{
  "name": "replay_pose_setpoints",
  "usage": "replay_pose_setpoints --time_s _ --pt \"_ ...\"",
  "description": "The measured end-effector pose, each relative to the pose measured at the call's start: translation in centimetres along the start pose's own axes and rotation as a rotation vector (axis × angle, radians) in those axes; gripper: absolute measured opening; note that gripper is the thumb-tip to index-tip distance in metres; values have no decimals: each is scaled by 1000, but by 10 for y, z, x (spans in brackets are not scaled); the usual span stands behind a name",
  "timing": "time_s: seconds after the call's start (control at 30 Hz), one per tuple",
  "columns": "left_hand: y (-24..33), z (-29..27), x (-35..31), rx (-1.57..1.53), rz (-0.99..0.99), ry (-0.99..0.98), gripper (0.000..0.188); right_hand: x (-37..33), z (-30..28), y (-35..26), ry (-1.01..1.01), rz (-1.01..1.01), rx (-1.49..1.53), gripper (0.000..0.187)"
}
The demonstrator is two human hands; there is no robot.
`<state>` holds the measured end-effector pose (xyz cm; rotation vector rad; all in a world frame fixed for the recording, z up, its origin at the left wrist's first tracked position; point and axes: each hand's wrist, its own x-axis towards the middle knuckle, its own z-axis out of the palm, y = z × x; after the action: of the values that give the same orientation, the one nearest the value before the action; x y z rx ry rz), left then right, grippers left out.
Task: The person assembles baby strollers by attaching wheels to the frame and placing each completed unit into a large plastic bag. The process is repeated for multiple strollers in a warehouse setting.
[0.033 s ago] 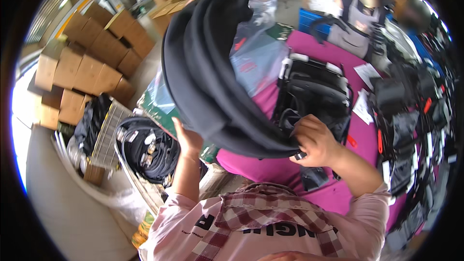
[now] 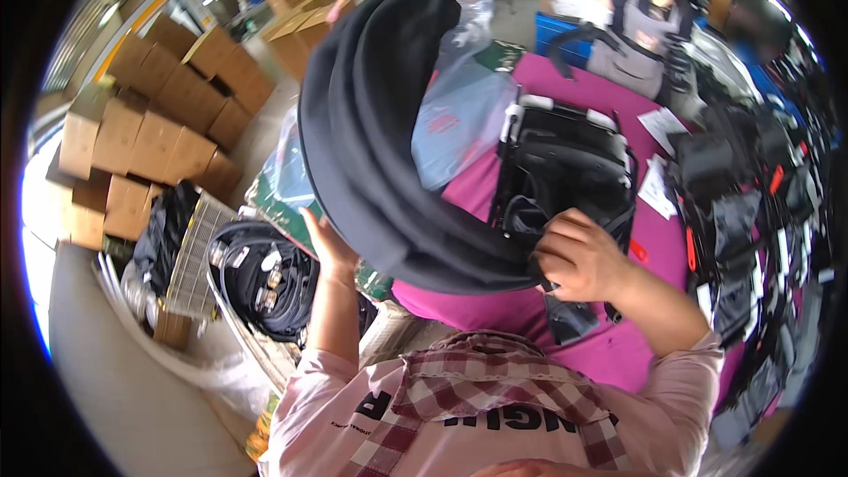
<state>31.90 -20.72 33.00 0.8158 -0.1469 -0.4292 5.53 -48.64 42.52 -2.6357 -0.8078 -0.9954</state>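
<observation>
A large black fabric hood point(image 2: 380, 150), curved in deep folds like a stroller canopy, stands raised in front of me. My right hand point(image 2: 583, 256) is closed around its near right end. My left hand point(image 2: 331, 252) is at the hood's lower left edge, thumb stretched out; its other fingers are partly hidden by the fabric. Just beyond my right hand, a black folded stroller frame point(image 2: 565, 159) with white fittings lies on the magenta-covered table point(image 2: 455, 302).
Left of me stands a bin of coiled black hoops point(image 2: 265, 278) beside a wire rack point(image 2: 199, 256). Cartons point(image 2: 159, 146) are stacked farther left. Clear plastic bags point(image 2: 459, 124) lie behind the hood. Black stroller parts point(image 2: 729, 168) pile up at right. Across the table is a co-worker point(image 2: 649, 31).
The hood has tilted slightly and its near end has shifted a little left with my right hand. My left hand has moved slightly left along its edge.
</observation>
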Motion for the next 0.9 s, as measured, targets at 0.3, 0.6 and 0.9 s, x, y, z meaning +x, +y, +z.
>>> replay_pose_setpoints --time_s 0.3,0.6,0.9 --pt "-6 67 61 -27 -161 -331 63 -80 -86 -29 -171 475 -774 40" --pt "-113 52 49 224 -213 -373 56 -103 73 -59 1390 1499 1245 66" --pt "-177 85 31 571 -740 -579 96 -136 42 -37 440 1950 301 74"
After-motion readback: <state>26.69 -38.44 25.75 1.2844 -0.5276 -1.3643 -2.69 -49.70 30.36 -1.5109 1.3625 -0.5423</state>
